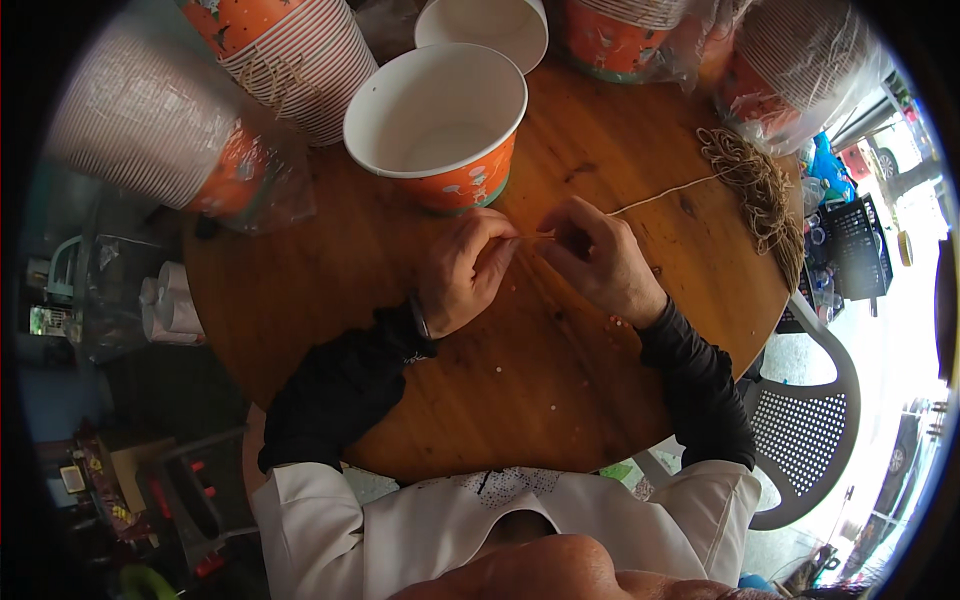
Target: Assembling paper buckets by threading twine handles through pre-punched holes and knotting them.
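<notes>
Above the middle of the round wooden table, my left hand [463,270] pinches a thin tan string, fingers pressed together. My right hand [600,258] is closed on the same string a short way to the right, and a short stretch runs between the two. From the right hand the string [660,196] leads across the wood to a loose tangled bundle of string [757,190] at the table's right edge. Just beyond my left hand stands an orange paper bucket [455,182], upright, with a white inside and a green base band.
Behind it lies another white-lined bucket [482,30], tipped. Tall nested stacks of buckets [300,75] stand at the far left, one stack in clear plastic [140,120]. More wrapped stacks [790,70] are at the far right. A grey plastic chair [800,430] is at the table's right.
</notes>
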`<state>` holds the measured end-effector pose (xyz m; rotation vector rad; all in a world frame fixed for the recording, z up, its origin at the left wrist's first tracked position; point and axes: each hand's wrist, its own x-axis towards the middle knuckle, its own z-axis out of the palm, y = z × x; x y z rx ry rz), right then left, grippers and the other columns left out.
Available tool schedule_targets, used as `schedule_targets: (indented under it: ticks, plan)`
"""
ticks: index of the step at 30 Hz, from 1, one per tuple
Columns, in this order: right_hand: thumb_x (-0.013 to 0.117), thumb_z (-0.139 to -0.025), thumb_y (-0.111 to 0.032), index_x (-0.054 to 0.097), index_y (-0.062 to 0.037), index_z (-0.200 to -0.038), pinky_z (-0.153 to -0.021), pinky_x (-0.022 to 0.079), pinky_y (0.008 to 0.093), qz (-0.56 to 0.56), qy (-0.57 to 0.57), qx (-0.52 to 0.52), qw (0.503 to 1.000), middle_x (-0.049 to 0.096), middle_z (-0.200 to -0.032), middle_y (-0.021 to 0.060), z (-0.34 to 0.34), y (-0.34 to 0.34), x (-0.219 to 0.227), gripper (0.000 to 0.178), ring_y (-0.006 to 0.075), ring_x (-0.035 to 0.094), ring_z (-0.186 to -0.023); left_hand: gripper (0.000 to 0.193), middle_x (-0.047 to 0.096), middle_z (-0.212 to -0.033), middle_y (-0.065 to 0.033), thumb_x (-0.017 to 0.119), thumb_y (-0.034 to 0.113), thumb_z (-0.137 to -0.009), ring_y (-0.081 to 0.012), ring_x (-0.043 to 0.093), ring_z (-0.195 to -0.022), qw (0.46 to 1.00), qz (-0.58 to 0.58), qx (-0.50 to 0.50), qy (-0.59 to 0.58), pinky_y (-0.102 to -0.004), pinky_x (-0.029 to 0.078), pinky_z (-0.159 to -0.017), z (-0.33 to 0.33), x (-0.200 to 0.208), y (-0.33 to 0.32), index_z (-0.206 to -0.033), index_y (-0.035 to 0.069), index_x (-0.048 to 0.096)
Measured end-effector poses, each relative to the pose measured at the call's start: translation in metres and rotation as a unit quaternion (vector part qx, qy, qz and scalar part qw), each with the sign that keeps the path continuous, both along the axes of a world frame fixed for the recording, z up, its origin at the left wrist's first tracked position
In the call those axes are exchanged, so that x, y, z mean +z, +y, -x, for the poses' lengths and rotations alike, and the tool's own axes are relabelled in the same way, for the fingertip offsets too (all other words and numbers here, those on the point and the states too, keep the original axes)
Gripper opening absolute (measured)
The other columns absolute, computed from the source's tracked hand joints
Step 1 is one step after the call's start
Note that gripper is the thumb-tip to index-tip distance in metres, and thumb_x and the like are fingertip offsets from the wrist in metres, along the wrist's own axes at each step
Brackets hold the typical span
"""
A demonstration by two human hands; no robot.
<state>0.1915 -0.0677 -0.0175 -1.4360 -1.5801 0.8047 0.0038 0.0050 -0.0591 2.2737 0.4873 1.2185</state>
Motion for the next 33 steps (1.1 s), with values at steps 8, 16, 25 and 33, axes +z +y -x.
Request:
schedule_targets:
  ticks: [8, 16, 25, 33]
  plan:
    - [0.068, -0.085, -0.012, 0.061, 0.001, -0.09, -0.062, 0.05, 0.0314, -0.03, 0.008, 0.0, 1.0, 0.062, -0.074, 0.0135, -0.002, 0.001, -0.005, 0.016, 0.0195, 0.062, -0.065, 0.026, 0.062, -0.091, -0.0094, 0.067, -0.009, -0.077, -0.0286, 0.061, -0.083, 0.997, -0.073, 0.02, 0.01, -0.0374, 0.049, -0.074, -0.001, 0.001, 0.002, -0.096, 0.003, 0.056]
    - [0.066, -0.084, -0.011, 0.061, 0.0017, -0.088, -0.062, 0.05, 0.0319, -0.034, -0.003, 0.012, 0.999, 0.063, -0.075, 0.0158, -0.001, 0.0, -0.004, 0.014, 0.0218, 0.063, -0.065, 0.025, 0.063, -0.091, -0.008, 0.068, -0.007, -0.078, -0.0272, 0.062, -0.082, 0.993, -0.119, 0.016, 0.013, -0.0373, 0.047, -0.074, 0.001, 0.003, 0.008, -0.097, 0.005, 0.058]
    - [0.066, -0.084, -0.011, 0.061, 0.0011, -0.091, -0.061, 0.049, 0.0325, -0.016, 0.021, 0.026, 0.999, 0.063, -0.074, 0.0141, -0.003, 0.0, -0.004, 0.014, 0.0193, 0.06, -0.063, 0.02, 0.064, -0.09, -0.0068, 0.068, -0.002, -0.08, -0.0256, 0.062, -0.082, 0.985, -0.165, 0.022, 0.039, -0.0367, 0.045, -0.075, 0.004, 0.007, 0.009, -0.097, 0.006, 0.059]
    - [0.067, -0.085, -0.012, 0.061, 0.0007, -0.092, -0.06, 0.048, 0.0303, -0.008, 0.054, 0.026, 0.998, 0.061, -0.072, 0.0102, -0.009, 0.001, -0.013, 0.015, 0.0128, 0.057, -0.063, 0.033, 0.065, -0.109, -0.008, 0.075, 0.008, -0.079, -0.0275, 0.061, -0.103, 0.955, -0.29, 0.056, 0.037, -0.0393, 0.044, -0.088, 0.005, 0.03, 0.013, -0.109, 0.007, 0.062]
